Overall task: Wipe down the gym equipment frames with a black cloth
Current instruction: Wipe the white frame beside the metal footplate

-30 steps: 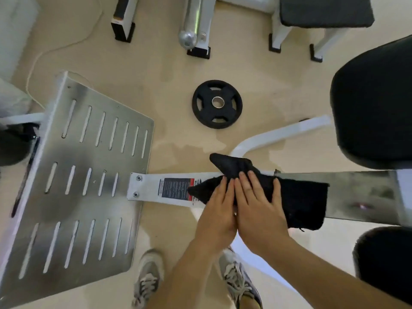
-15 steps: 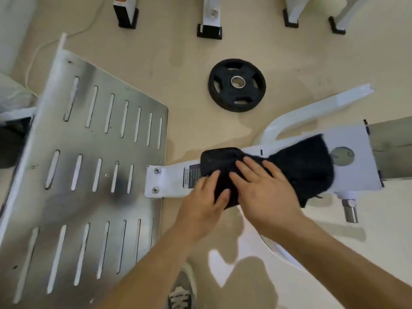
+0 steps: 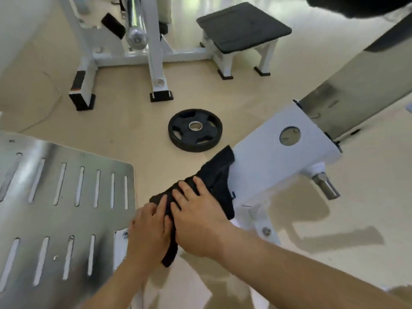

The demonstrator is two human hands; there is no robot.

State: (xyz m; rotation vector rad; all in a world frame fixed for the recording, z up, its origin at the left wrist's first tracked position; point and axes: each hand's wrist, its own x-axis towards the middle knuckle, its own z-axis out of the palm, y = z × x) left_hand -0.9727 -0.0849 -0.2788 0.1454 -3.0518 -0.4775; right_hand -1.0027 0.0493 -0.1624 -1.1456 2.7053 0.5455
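Black cloth (image 3: 217,181) now nears seven o'clock on the beam (image 3: 278,161), likely finishing it; your left hand (image 3: 149,229) and right hand (image 3: 198,217) press straight-fingered.

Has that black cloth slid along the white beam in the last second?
Yes. The black cloth has slid along the white beam toward the slotted steel footplate, and now lies close to its edge.

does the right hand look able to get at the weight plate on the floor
Probably yes: the weight plate lies on floor just beyond the cloth, with nothing between. The right hand presses the cloth on the beam, so it would have to lift off first.
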